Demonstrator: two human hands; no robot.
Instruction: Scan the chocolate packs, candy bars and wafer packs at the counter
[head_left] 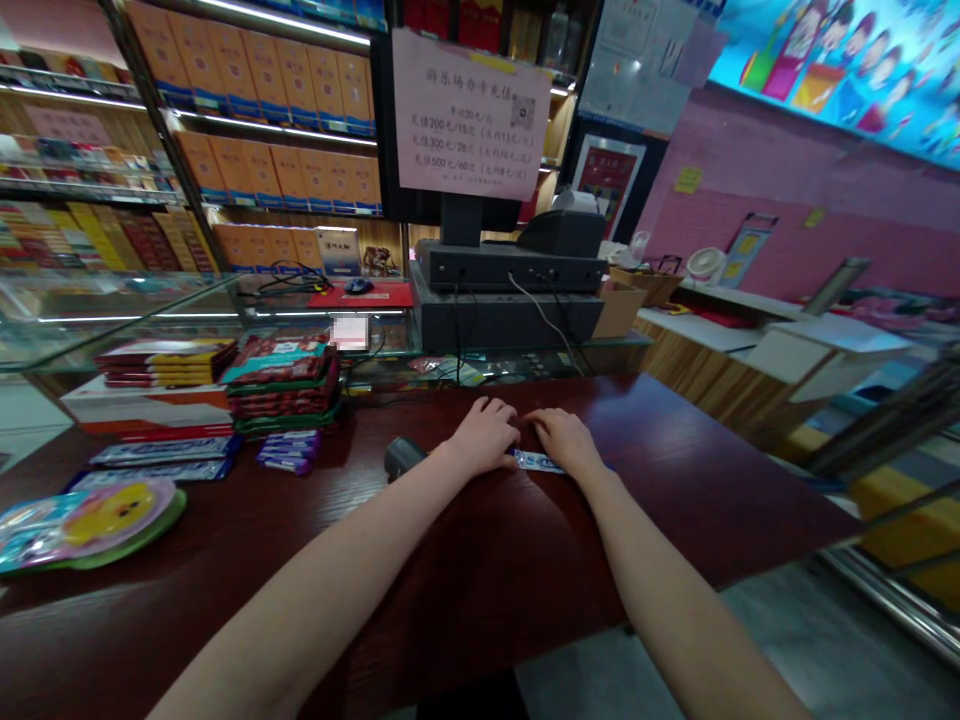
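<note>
A narrow blue-and-white packet (538, 461) lies flat on the dark red table, running crosswise between my hands. My left hand (486, 437) covers its left end, with the fingers bent and the thumb against it. Over its right end rests my right hand (568, 440), palm down with curled fingers, so only the packet's middle shows clearly. The fingertips of both hands are partly hidden. A dark handheld scanner (403, 457) sits just left of my left forearm.
Left on the table are stacked red-and-green bags (281, 385), purple sticks (289, 450), long blue packets (161, 460) and a duck-patterned package (112, 515). A cash register (510, 270) with a paper sign (471, 120) stands behind, beside a glass counter (135, 315).
</note>
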